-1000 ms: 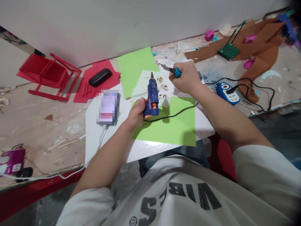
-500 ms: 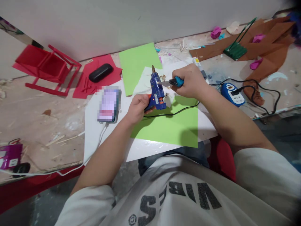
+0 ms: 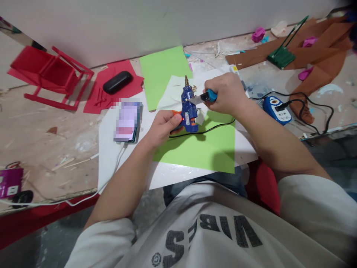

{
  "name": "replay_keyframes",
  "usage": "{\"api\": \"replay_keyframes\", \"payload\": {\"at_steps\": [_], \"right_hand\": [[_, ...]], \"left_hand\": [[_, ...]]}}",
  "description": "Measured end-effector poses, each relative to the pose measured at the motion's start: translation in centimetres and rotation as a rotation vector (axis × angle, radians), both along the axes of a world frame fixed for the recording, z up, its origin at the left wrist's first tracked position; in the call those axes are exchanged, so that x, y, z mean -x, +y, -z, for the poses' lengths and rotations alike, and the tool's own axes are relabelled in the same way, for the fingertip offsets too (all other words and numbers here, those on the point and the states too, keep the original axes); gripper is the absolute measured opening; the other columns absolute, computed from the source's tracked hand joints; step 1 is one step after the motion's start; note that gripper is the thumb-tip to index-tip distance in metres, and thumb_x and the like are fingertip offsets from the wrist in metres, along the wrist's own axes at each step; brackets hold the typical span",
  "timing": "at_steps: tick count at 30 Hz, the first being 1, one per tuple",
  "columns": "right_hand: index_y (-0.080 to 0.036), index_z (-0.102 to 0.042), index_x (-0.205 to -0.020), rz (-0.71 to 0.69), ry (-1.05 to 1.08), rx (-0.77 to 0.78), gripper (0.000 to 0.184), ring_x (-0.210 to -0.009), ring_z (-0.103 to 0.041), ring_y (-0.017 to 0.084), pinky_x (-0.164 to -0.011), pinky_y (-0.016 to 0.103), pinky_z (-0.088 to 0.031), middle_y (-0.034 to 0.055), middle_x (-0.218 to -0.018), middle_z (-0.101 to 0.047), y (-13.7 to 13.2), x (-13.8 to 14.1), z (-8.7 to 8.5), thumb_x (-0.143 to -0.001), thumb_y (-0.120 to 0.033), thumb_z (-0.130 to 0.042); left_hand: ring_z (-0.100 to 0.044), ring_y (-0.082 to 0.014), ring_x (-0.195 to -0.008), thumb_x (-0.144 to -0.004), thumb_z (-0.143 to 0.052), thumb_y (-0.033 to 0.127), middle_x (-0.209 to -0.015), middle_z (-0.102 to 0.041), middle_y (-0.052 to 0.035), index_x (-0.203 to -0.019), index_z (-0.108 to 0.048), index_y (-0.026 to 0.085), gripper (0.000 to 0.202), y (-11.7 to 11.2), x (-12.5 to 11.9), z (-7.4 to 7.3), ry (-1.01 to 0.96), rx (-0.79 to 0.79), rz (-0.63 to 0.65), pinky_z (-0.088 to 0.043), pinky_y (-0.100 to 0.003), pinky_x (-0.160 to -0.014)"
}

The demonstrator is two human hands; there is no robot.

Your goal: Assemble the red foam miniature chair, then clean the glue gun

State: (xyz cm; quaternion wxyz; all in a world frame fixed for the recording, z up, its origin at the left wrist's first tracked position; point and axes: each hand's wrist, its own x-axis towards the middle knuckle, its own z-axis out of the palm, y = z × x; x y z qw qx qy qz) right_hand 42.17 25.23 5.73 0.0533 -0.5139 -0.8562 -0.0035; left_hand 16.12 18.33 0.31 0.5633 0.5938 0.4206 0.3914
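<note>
My left hand (image 3: 165,125) is closed round the handle of a blue glue gun (image 3: 189,106), whose brass nozzle points away from me. A small red light shows on its side, and bits of dried glue cling to its body. In my right hand (image 3: 224,92) is a utility knife (image 3: 209,96) with a blue and black handle. Its blade lies against the side of the glue gun's body. Beneath both hands are green paper (image 3: 195,152) and a white sheet (image 3: 174,89) with brownish scraps on it. A black cord runs under the glue gun.
A phone (image 3: 127,121) on a white cable and a black case (image 3: 117,82) lie to the left, near a red miniature rocking chair (image 3: 57,80). At right are a blue-and-white power socket (image 3: 277,110) with black cords, brown paper (image 3: 331,52) and a green miniature piece (image 3: 281,57).
The glue gun has turned slightly and shifted a little right in my left hand. The knife blade has come onto its body. The whole view has shifted slightly.
</note>
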Motion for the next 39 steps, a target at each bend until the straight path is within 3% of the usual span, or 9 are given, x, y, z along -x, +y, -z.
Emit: {"api": "replay_keyframes", "payload": {"at_steps": [5, 9, 15, 18, 21, 25, 33, 39], "right_hand": [[-0.027, -0.085, -0.119, 0.040, -0.041, 0.014, 0.029, -0.115, -0.081, 0.040, -0.088, 0.045, -0.047, 0.0125, -0.117, -0.091, -0.1, 0.0, -0.3, -0.100, -0.036, -0.064], [-0.026, -0.086, -0.124, 0.163, -0.031, 0.024, 0.033, -0.119, -0.080, 0.041, -0.089, 0.046, -0.046, 0.0161, -0.126, -0.091, 0.5, -0.2, -0.3, -0.102, -0.038, -0.064], [-0.025, -0.085, -0.121, 0.294, 0.070, -0.025, 0.034, -0.111, -0.073, 0.037, -0.084, 0.042, -0.042, 0.0177, -0.118, -0.090, 2.0, -1.9, -0.3, -0.107, -0.040, -0.058], [-0.025, -0.085, -0.118, 0.276, 0.071, -0.019, 0.034, -0.108, -0.073, 0.036, -0.082, 0.042, -0.041, 0.0176, -0.116, -0.090, 1.9, -2.0, -0.5, -0.108, -0.041, -0.056], [-0.028, -0.086, -0.118, 0.245, 0.032, 0.026, 0.033, -0.108, -0.074, 0.039, -0.078, 0.042, -0.040, 0.0153, -0.111, -0.089, 1.3, -1.2, -0.4, -0.106, -0.044, -0.059], [-0.026, -0.089, -0.117, 0.185, -0.060, 0.033, 0.032, -0.103, -0.076, 0.039, -0.077, 0.042, -0.037, 0.0158, -0.109, -0.090, 0.6, 0.0, 0.2, -0.101, -0.042, -0.066], [-0.028, -0.091, -0.121, 0.137, -0.095, 0.067, 0.034, -0.104, -0.080, 0.037, -0.079, 0.039, -0.041, 0.0142, -0.111, -0.092, 0.0, 1.4, 1.4, -0.093, -0.032, -0.071], [-0.019, -0.089, -0.127, 0.116, -0.161, 0.040, 0.040, -0.106, -0.082, 0.037, -0.078, 0.041, -0.035, 0.0197, -0.124, -0.092, -0.8, 2.2, 1.4, -0.098, -0.022, -0.062]], "left_hand": [[-0.047, -0.0166, -0.052, -0.089, -0.082, 0.101, -0.067, -0.064, -0.0075, -0.073, -0.075, 0.024, 0.079, 0.0, 0.3, -0.2, 0.063, 0.012, 0.020, -0.034, -0.038, -0.049], [-0.048, -0.0171, -0.052, -0.085, -0.079, 0.107, -0.066, -0.061, -0.0065, -0.071, -0.072, 0.024, 0.084, -0.1, 0.2, -0.9, 0.131, 0.008, 0.032, -0.037, -0.039, -0.048], [-0.039, -0.0156, -0.054, -0.083, -0.077, 0.111, -0.062, -0.051, -0.0029, -0.075, -0.072, 0.024, 0.088, -0.2, -0.6, -1.3, 0.219, -0.039, -0.008, -0.028, -0.036, -0.052], [-0.045, -0.0173, -0.060, -0.090, -0.080, 0.099, -0.065, -0.056, -0.0033, -0.080, -0.073, 0.023, 0.078, 0.1, -0.5, -0.9, 0.291, -0.110, -0.080, -0.031, -0.034, -0.056], [-0.052, -0.0193, -0.067, -0.096, -0.084, 0.076, -0.074, -0.067, -0.0049, -0.091, -0.080, 0.021, 0.055, 0.1, -0.5, -0.6, 0.352, -0.145, -0.153, -0.036, -0.033, -0.059], [-0.053, -0.0194, -0.067, -0.097, -0.078, 0.056, -0.075, -0.069, -0.0050, -0.085, -0.074, 0.020, 0.038, -0.2, -0.7, -0.9, 0.438, -0.126, -0.252, -0.033, -0.033, -0.061], [-0.059, -0.0227, -0.070, -0.097, -0.072, 0.044, -0.076, -0.072, -0.0050, -0.088, -0.073, 0.021, 0.025, -1.3, -1.1, -3.1, 0.630, -0.084, -0.304, -0.036, -0.036, -0.066], [-0.065, -0.0287, -0.077, -0.099, -0.072, 0.042, -0.075, -0.071, -0.0067, -0.090, -0.078, 0.021, 0.024, -2.1, -1.3, -4.0, 0.826, -0.138, -0.293, -0.048, -0.040, -0.076]]}}
